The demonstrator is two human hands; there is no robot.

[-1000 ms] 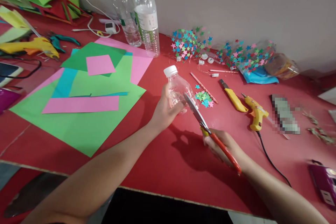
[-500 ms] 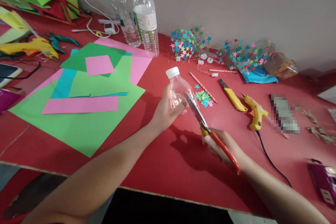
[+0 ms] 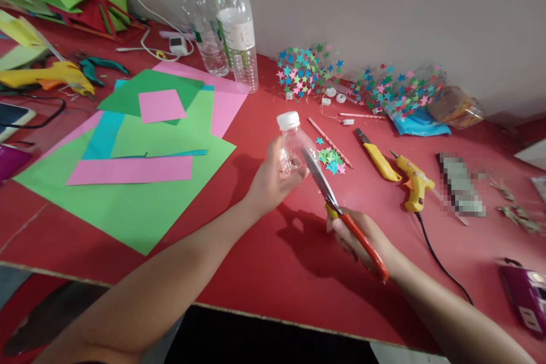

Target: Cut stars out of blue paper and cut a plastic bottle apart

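My left hand (image 3: pixel 271 179) is closed around the lower part of a clear plastic bottle top (image 3: pixel 294 151) with a white cap, held above the red table. In my right hand (image 3: pixel 362 233) is a pair of scissors (image 3: pixel 322 182) with red and yellow handles. The blades point up and left, and their tips overlap the right side of the bottle top; whether they cut into it I cannot tell. Just beyond lie a small heap of paper stars (image 3: pixel 331 160) and a pink patterned pencil-like stick (image 3: pixel 328 141).
Coloured paper sheets (image 3: pixel 170 199) cover the left of the table (image 3: pixel 256 273). Two clear bottles (image 3: pixel 241 40) stand at the back. To the right lie a yellow utility knife (image 3: pixel 379 156) and a yellow glue gun (image 3: pixel 416 182). Star-covered decorations (image 3: pixel 302 71) stand near the wall.
The bottle top has shifted slightly right and tilted more upright in my left hand. The scissors have barely moved.
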